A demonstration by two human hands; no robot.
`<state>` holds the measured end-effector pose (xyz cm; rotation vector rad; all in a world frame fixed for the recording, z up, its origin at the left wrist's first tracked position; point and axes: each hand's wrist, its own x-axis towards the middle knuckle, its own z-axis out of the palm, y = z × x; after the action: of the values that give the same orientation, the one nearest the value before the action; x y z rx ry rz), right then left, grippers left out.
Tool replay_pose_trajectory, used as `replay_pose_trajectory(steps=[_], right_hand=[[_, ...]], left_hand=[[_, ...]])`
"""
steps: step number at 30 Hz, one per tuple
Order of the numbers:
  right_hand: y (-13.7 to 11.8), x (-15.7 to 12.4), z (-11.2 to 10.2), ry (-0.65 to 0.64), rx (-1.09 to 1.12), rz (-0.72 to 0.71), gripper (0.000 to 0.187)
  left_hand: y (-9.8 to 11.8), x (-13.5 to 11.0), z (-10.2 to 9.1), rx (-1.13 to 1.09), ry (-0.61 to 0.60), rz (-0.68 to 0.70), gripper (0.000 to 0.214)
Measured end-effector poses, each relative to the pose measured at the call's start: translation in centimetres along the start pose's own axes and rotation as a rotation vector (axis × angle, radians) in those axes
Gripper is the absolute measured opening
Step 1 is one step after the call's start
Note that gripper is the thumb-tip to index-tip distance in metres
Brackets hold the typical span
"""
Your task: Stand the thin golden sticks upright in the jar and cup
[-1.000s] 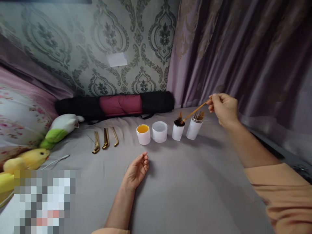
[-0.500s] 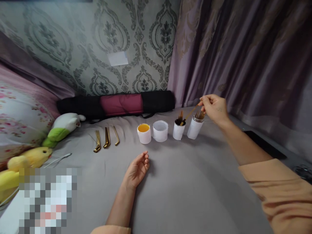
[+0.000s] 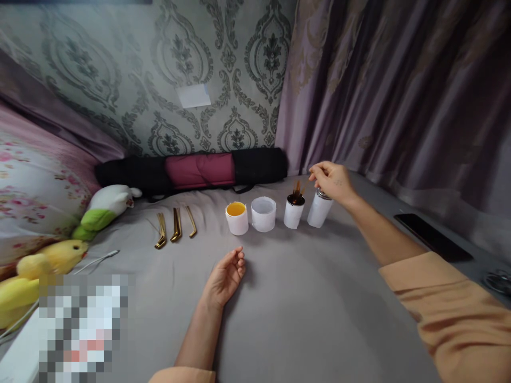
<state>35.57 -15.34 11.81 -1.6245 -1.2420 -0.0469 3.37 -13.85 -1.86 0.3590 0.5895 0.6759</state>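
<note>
My right hand [image 3: 330,180] hovers above the tall white jar [image 3: 318,211] with a metallic rim, hiding its top. Its fingers are loosely bent, and nothing shows in them. Just left of it stands a white-wrapped cup [image 3: 294,215] with a dark inside, holding several thin gold-coloured sticks [image 3: 297,190] whose exact kind I cannot make out. My left hand [image 3: 227,279] rests palm up on the grey sheet, fingers relaxed and slightly curled, holding nothing. Beyond it are a white tub with a yellow inside [image 3: 237,222] and a wider white tub [image 3: 263,219].
Slim gold-coloured pieces with bent ends [image 3: 176,226] lie in groups at left. Behind runs a long black and maroon bag [image 3: 199,171]. Plush toys [image 3: 51,260] and a white cable [image 3: 98,259] are at far left, a black phone-like slab [image 3: 433,236] at right.
My right hand has come left and slightly down. The gold-coloured stick it held over the dark cup is no longer seen in its fingers. My left hand has stayed put.
</note>
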Motion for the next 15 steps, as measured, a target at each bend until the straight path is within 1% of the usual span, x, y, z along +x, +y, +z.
replay_pose_trajectory(steps=[7,15], right_hand=[[-0.4,-0.1,0.1,-0.093,-0.120,0.013,0.021],[-1.0,-0.4,0.1,-0.146,-0.242,0.059,0.020]], left_hand=[[0.0,0.1,0.0,0.004,-0.006,0.005,0.015],[0.0,0.1,0.0,0.006,0.005,0.005,0.014]])
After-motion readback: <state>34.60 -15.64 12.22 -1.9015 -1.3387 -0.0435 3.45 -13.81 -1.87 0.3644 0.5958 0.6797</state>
